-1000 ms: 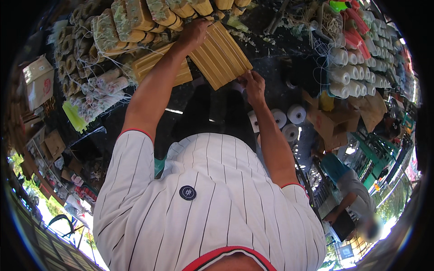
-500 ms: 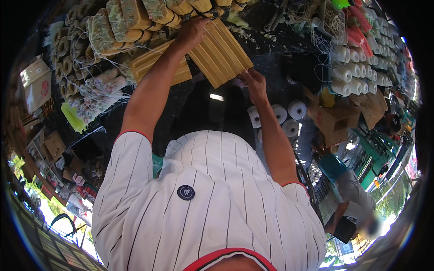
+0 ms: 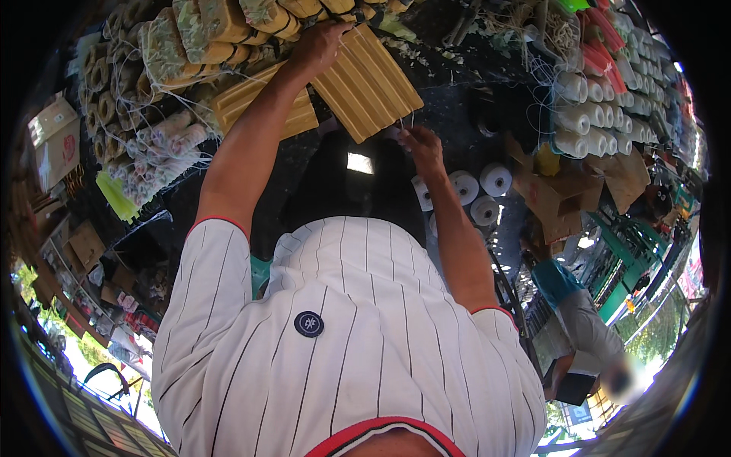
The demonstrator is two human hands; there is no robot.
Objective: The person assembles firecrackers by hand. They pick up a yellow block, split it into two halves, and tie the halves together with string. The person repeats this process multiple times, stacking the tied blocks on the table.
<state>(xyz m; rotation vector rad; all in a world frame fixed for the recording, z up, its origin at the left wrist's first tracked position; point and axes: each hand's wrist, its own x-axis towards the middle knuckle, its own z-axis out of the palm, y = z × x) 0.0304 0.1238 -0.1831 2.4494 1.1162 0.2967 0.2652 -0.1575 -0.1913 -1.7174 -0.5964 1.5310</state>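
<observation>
A tan panel with long parallel ribs lies tilted in front of me, at the upper middle. My left hand is closed on its upper left edge; some fingertips are hidden there. Just below the panel's lower right corner is my right hand, apart from it, with the fingers pinched. A thin pale string runs from these fingers up to the panel's edge. Partly behind my left forearm rests a second ribbed tan panel.
Wrapped tan bundles line the far left, with tangled strings below them. White thread cones stand right of my right forearm. Rows of white rolls and an open cardboard box are at the right. Another person is at lower right.
My right hand has drawn away from the panel's corner, down and slightly left, and string now shows between them. My left hand keeps its hold on the edge.
</observation>
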